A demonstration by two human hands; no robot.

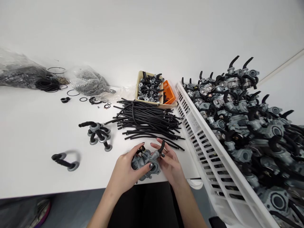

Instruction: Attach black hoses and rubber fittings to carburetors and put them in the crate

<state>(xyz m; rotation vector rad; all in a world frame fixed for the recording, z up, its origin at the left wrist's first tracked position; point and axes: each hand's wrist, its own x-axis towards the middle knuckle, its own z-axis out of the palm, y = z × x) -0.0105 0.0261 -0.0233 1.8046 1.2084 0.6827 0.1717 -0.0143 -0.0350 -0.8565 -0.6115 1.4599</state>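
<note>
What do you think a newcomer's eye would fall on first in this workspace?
Most likely the white crate on the right, heaped with grey metal parts bearing black tubes. Next, perhaps, the pile of black hoses just left of it. Near the front edge of the table, the left hand grips one similar metal part, with the right hand at its short black tube.

Crate (196,126) cut off at bottom, leftmost bag (21,72) cropped; carburetor (142,161) partly hidden by left hand (125,169)
</note>
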